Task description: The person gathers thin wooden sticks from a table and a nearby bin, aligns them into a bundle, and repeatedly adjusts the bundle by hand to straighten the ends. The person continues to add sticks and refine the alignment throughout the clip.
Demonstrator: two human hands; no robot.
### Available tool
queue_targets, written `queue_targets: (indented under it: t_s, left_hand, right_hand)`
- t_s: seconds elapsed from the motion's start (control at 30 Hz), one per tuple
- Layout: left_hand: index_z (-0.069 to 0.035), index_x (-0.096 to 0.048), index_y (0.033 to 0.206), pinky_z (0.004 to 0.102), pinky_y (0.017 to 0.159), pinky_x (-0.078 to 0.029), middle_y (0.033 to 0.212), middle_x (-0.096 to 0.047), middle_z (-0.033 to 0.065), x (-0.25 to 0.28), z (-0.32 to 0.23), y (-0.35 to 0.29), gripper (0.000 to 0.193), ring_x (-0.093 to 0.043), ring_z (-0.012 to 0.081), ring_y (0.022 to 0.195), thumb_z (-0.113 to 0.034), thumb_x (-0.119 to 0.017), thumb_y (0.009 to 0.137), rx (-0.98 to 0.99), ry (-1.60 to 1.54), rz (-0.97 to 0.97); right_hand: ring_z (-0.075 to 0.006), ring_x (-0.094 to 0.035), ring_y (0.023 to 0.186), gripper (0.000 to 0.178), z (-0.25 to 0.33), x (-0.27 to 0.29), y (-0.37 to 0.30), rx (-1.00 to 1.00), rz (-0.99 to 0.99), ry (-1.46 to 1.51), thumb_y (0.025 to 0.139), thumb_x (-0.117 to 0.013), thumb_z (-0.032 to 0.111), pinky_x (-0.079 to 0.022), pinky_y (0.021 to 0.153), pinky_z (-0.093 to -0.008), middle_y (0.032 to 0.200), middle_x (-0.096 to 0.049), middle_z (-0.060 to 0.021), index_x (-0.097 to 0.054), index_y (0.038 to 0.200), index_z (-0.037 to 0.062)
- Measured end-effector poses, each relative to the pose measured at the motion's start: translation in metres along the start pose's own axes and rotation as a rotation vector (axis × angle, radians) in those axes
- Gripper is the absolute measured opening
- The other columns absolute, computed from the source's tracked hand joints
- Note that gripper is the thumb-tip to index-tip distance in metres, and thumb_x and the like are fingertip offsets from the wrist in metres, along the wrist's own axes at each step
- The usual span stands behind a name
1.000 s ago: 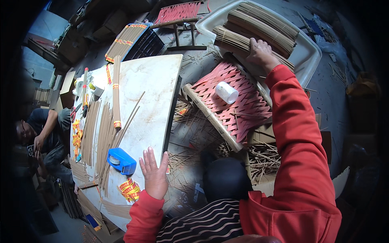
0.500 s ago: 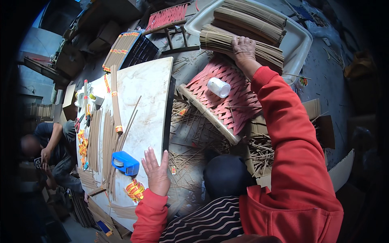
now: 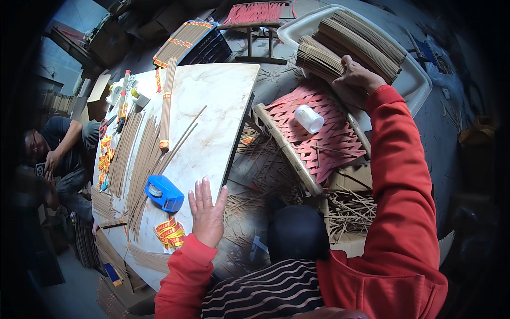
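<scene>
In the white plastic tub (image 3: 425,87) at the far right lie thick bundles of thin brown incense sticks (image 3: 366,40). My right hand (image 3: 360,75) is closed on the nearest bundle of incense sticks (image 3: 319,57), with the thumb toward me; the hand covers part of it. My left hand (image 3: 207,215) rests flat at the right edge of the marble-patterned table (image 3: 212,117), fingers spread and holding nothing. Next to it are a blue tape dispenser (image 3: 164,193) and a pile of red-and-yellow paper bands (image 3: 170,233). Loose incense sticks (image 3: 143,175) and a banded bundle (image 3: 167,106) lie farther left.
A pink woven stool (image 3: 289,109) bearing a white plastic jar (image 3: 308,119) stands between table and tub. Below it, a cardboard box (image 3: 353,212) holds broken sticks. A blue crate (image 3: 210,45) carries banded bundles. Another person (image 3: 66,151) sits at left with a phone.
My right hand has shifted from lying over the top of the near bundle to gripping it from the side. The view has turned slightly; my left hand stays flat on the table.
</scene>
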State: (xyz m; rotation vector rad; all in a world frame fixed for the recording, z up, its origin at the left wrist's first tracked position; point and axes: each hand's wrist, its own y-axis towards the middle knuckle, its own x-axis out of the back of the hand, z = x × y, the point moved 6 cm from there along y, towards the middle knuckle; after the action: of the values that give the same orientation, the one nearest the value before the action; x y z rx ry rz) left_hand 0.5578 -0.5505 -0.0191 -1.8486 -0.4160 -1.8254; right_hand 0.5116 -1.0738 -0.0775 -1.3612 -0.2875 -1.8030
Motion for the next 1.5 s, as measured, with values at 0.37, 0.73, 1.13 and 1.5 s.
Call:
queue_targets:
  t_s: [0.37, 0.73, 1.13, 1.5]
  left_hand:
    - [-0.016, -0.041, 0.131, 0.0511, 0.107, -0.006, 0.145, -0.009, 0.0230, -0.004, 0.002, -0.003, 0.074, -0.007, 0.0400, 0.135, 0.013, -0.049, 0.063, 0.006, -0.025, -0.030]
    - [-0.016, -0.042, 0.131, 0.0506, 0.107, -0.006, 0.145, -0.010, 0.0226, -0.001, 0.003, -0.003, 0.069, -0.008, 0.0391, 0.135, 0.009, -0.051, 0.067, -0.010, -0.051, -0.056]
    - [-0.015, -0.043, 0.129, 0.0509, 0.107, -0.007, 0.144, -0.011, 0.0239, -0.003, 0.003, -0.003, 0.064, -0.009, 0.0390, 0.135, 0.006, -0.050, 0.069, -0.022, -0.044, -0.083]
    - [-0.015, -0.045, 0.128, 0.0519, 0.107, -0.006, 0.144, -0.012, 0.0231, -0.004, 0.004, -0.004, 0.063, -0.010, 0.0376, 0.135, 0.005, -0.051, 0.068, -0.038, -0.044, -0.122]
  right_hand:
    - [-0.0360, -0.042, 0.114, 0.109, 0.046, -0.025, -0.046, 0.036, -0.376, -0.390, 0.056, -0.078, 0.034, -0.034, 0.092, -0.0463, 0.120, -0.044, -0.0205, -0.014, 0.142, 0.0142]
    - [-0.0342, -0.040, 0.116, 0.068, 0.057, -0.018, -0.058, 0.151, -0.147, -0.091, 0.058, -0.077, 0.033, -0.035, 0.091, -0.0466, 0.118, -0.046, -0.0167, -0.043, 0.112, 0.0125]
    - [-0.0350, -0.043, 0.115, 0.116, 0.068, -0.050, -0.074, 0.118, -0.311, -0.447, 0.047, -0.080, 0.041, -0.039, 0.089, -0.0483, 0.126, -0.041, -0.0168, -0.016, 0.142, 0.0226]
    - [-0.0367, -0.054, 0.105, 0.111, 0.068, -0.031, -0.060, 0.034, 0.045, -0.243, 0.055, -0.073, 0.030, -0.044, 0.088, -0.0390, 0.114, -0.052, -0.0264, -0.007, 0.143, 0.0160]
